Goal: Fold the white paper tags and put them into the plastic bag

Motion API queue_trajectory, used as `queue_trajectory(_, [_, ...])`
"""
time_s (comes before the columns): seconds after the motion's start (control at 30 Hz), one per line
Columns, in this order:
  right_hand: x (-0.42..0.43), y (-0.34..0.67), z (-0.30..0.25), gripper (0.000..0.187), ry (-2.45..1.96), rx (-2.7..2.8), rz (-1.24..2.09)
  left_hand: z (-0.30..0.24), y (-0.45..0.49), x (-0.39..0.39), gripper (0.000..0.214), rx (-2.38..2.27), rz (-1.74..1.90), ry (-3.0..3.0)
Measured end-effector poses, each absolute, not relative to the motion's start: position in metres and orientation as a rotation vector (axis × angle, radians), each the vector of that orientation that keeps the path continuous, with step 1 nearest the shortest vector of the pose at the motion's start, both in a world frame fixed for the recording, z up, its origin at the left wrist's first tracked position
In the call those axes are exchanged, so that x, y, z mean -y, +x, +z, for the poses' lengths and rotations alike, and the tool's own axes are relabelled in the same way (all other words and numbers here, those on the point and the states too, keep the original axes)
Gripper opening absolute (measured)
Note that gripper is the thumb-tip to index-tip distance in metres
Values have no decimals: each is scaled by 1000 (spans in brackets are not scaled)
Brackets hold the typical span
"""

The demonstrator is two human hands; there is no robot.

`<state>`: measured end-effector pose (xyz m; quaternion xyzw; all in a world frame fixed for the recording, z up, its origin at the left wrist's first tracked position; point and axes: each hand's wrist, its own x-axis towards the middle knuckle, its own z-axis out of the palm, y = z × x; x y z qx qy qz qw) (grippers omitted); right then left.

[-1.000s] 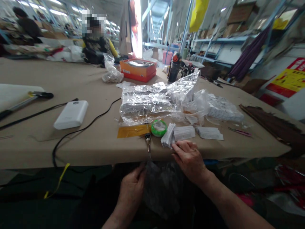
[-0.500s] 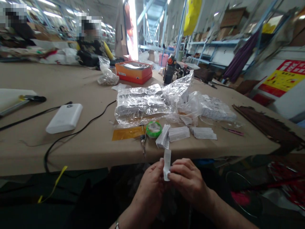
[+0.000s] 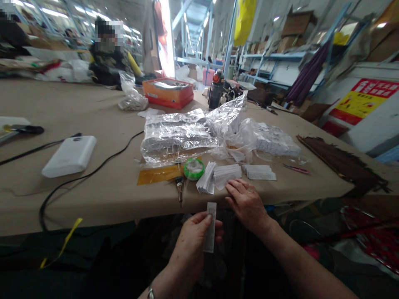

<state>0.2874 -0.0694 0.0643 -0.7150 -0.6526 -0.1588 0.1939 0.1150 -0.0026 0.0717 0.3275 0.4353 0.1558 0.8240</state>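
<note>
My left hand (image 3: 195, 232) pinches a narrow white label strip (image 3: 211, 226) between thumb and fingers, upright just off the table's front edge. Stretched out over the edge, my right hand (image 3: 249, 205) rests its fingertips on the middle pile of white labels (image 3: 227, 174). A fanned pile of labels (image 3: 206, 179) lies to the left of that one and another label pile (image 3: 259, 172) to its right. Beside them sit a green-rimmed round container (image 3: 193, 169) and a slim tool with a metal tip (image 3: 180, 192), its tip toward me.
Clear plastic bags of labels (image 3: 181, 133) lie behind the piles. An amber sheet (image 3: 156, 175), a white power bank (image 3: 71, 157) and a black cable (image 3: 93, 168) are to the left. Tweezers (image 3: 296, 168) and brown fabric (image 3: 339, 162) lie right. An orange box (image 3: 168, 94) and a bottle (image 3: 215, 89) stand behind.
My right hand has left the strip and moved up to the middle label pile. My left hand keeps the strip, now held flatter and straighter. The view has shifted slightly right.
</note>
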Motion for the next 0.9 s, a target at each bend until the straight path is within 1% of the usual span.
queue_trajectory(0.07, [71,289,66,20,-1914,1796,-403,70,116,1,11,-935,314,693])
queue_trajectory(0.1, [72,289,68,18,-1888,1779,-379,70,116,1,11,-934,311,691])
queue_trajectory(0.13, [71,290,70,21,-1882,1768,-361,70,117,0,11,-933,310,692])
queue_trajectory(0.23, [68,289,78,47,-1973,1781,-337,73,118,1,11,-929,321,699])
queue_trajectory(0.27, [67,288,79,52,-2011,1800,-335,74,118,2,11,-928,324,699])
queue_trajectory(0.3, [66,287,80,52,-2032,1820,-335,75,118,2,11,-931,323,696])
queue_trajectory(0.37, [66,287,79,38,-2008,1827,-344,76,119,4,11,-943,314,682])
queue_trajectory(0.47, [68,290,73,14,-1835,1749,-360,77,121,5,11,-963,301,663])
queue_trajectory(0.5, [70,291,71,12,-1757,1714,-349,77,121,5,11,-962,299,655])
queue_trajectory(0.57, [74,290,70,17,-1630,1645,-318,78,122,6,12,-949,292,634])
queue_trajectory(0.63, [81,283,71,18,-1540,1611,-280,80,123,6,12,-928,285,592])
queue_trajectory(0.77, [95,257,72,16,-1362,1778,-171,82,124,10,13,-771,335,470])
queue_trajectory(0.9, [103,240,62,17,-1307,1887,-130,80,123,14,28,-689,393,386])
